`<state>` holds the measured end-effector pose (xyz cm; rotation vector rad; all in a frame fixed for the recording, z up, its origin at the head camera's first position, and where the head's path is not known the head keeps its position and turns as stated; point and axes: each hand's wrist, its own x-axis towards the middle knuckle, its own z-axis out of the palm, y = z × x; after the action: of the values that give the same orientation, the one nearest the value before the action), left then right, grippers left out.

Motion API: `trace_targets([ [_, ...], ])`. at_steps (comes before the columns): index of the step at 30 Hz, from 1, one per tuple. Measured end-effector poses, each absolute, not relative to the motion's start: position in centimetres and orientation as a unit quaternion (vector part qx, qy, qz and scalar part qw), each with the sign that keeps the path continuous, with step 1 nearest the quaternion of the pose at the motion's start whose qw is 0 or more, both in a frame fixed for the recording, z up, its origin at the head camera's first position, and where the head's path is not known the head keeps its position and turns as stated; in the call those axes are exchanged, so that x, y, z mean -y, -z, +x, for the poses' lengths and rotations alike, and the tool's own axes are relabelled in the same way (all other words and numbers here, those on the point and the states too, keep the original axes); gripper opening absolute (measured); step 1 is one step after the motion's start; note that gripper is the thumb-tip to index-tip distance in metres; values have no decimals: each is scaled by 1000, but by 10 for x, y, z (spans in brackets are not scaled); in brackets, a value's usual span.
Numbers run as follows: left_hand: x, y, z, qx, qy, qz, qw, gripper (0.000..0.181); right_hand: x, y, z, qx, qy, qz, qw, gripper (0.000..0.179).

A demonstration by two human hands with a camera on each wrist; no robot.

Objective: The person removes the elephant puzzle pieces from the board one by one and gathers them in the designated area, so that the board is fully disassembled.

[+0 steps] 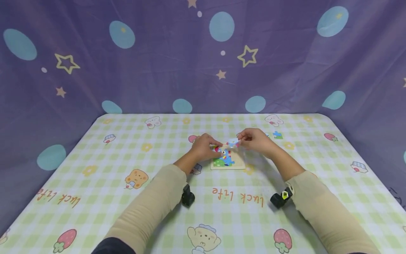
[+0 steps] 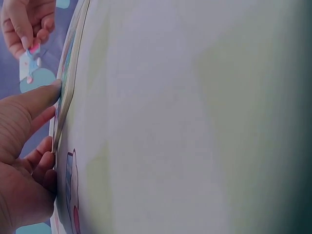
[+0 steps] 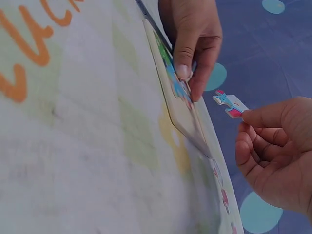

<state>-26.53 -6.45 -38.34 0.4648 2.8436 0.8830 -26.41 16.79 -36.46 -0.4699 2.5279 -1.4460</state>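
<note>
A small wooden jigsaw board (image 1: 238, 161) lies on the table, its left part filled with joined blue, green and red pieces (image 1: 226, 159) and its right part bare wood. My left hand (image 1: 203, 148) holds the board at its left side, thumb on the picture and fingers along the edge. Between the thumb and fingers of my right hand (image 1: 256, 141) is a jigsaw piece (image 3: 229, 103), white and blue with pink spots. That piece hangs in the air above the board's far edge, apart from the joined ones.
Loose jigsaw pieces (image 1: 277, 135) lie beyond the right hand, partly hidden by it. A checked cloth (image 1: 158, 218) with printed cartoons covers the table. Behind the table hangs a purple curtain (image 1: 177, 70). Each wrist bears a black camera (image 1: 188, 196).
</note>
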Motion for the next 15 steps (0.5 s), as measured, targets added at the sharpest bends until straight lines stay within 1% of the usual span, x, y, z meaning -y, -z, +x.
trace_targets([
  [15,64,382,-264,-945,-286,145,68,35,-197,360,-253,-848,503,-131,97,20],
])
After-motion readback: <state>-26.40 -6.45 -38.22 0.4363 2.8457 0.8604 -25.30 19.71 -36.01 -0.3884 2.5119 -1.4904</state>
